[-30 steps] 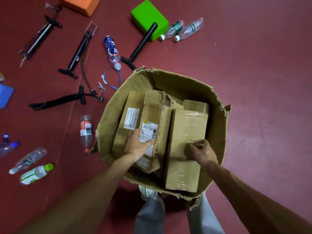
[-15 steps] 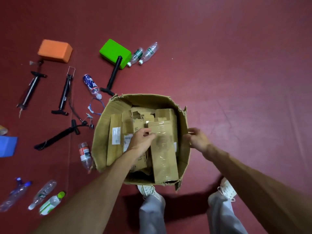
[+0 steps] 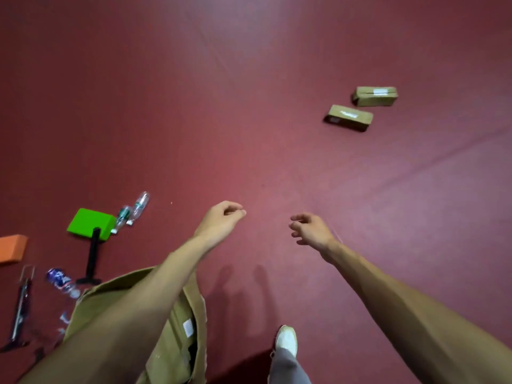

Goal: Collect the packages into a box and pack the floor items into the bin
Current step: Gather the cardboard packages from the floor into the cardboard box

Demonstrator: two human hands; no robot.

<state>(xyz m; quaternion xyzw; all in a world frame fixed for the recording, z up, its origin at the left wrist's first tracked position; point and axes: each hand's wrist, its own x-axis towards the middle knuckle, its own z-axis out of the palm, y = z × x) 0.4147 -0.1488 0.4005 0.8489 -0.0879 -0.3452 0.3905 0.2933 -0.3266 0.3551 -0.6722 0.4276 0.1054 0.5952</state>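
Two brown cardboard packages lie on the red floor at the upper right, the nearer package point(image 3: 348, 117) and the farther package point(image 3: 374, 96) side by side. The big open cardboard box point(image 3: 191, 309) sits at the lower left, mostly hidden under my left forearm; a labelled package shows inside it. My left hand point(image 3: 220, 221) hangs in the air past the box, fingers loosely curled and empty. My right hand point(image 3: 311, 230) is level with it, fingers apart, holding nothing. Both hands are far short of the two packages.
At the left lie a green block point(image 3: 91, 223), an orange block point(image 3: 11, 248), two clear bottles point(image 3: 133, 210), a blue-labelled bottle point(image 3: 62, 281), a black pump point(image 3: 93, 254) and another pump point(image 3: 22, 306). My white shoe point(image 3: 286, 339) stands at the bottom centre.
Both hands have let go of the packages in the box and lifted off it. My view has swung up and to the right, bringing two floor packages into sight.
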